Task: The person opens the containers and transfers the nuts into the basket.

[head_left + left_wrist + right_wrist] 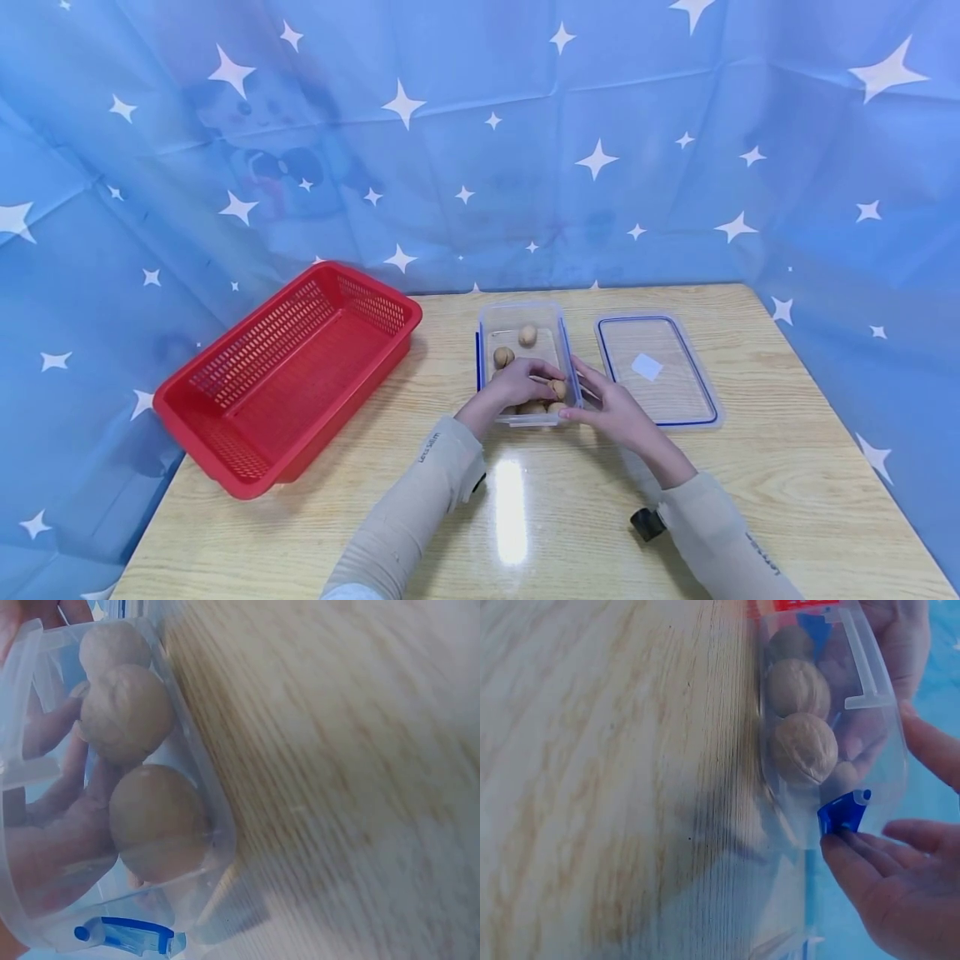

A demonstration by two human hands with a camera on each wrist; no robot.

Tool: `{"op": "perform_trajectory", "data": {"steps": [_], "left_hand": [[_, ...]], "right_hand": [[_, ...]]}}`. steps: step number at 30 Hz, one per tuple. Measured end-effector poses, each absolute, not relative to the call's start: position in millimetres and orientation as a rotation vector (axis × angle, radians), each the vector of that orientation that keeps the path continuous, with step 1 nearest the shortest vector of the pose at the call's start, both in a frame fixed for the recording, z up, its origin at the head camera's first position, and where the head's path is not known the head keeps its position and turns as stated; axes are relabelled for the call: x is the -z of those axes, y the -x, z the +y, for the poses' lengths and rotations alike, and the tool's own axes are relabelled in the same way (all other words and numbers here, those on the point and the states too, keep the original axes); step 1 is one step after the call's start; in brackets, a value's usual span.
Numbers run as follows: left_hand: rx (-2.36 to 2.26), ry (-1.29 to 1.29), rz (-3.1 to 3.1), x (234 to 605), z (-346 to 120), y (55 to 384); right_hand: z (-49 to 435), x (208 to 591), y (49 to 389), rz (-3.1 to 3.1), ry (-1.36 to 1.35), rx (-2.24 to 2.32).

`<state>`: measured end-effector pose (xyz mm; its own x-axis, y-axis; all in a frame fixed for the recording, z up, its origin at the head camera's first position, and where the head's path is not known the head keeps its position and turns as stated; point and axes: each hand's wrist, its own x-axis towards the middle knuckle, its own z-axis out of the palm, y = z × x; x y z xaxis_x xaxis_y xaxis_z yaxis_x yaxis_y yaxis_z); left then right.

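Observation:
A clear plastic box (525,310) with blue latches stands lidless on the table, with several walnuts (804,746) inside. My left hand (521,382) reaches down into its near end. The fingers there pinch a walnut (557,389); the box wall and other walnuts partly hide the grasp in the left wrist view. At the box's near right corner, my right hand (617,412) grips the side, thumb near the front rim and fingers along the right wall by a blue latch (844,812). Two walnuts lie farther back, one pale (527,336) and one browner (503,357).
A large red basket (300,417) stands on the left of the wooden table (420,525). The box's clear lid (660,375), with a blue seal and a white square on it, lies to the right. A blue starry cloth (525,167) hangs behind.

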<state>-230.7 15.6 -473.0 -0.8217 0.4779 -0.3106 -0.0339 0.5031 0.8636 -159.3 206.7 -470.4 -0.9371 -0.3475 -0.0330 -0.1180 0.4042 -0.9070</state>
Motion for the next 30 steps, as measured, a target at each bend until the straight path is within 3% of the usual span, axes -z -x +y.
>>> {"op": "perform_trajectory", "data": {"steps": [30], "left_hand": [[-1.436, -0.358, 2.186, 449, 8, 235]], "right_hand": [[208, 468, 158, 2.455, 0.432, 1.535]]}}
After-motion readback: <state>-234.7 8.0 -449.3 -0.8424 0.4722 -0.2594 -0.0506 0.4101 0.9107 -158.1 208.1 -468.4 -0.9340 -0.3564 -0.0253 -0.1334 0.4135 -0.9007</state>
